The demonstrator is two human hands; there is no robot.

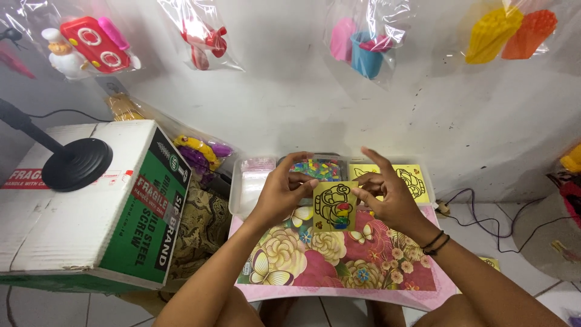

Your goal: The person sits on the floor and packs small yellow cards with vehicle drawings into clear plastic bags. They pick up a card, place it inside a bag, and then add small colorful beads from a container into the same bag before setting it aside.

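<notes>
Over the near floral mat (339, 266), left hand (279, 192) and right hand (387, 197) pinch a yellow card (334, 206) by its edges, mid-colouring; peeling another section would need fingertip care.

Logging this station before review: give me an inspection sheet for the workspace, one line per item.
Surface: low table with floral cover, mostly bare.
Job's things: small yellow card with outlined figure, partly coloured, held upright by both hands.
Clutter: clear tray behind, holding coloured pieces and a second yellow card.
Grippers: left hand grips the card's left edge; right hand pinches its right edge.
Cables: black cables on the floor, right.
Surroundings: cardboard box with a black stand base at left; bagged toys on the wall.
</notes>
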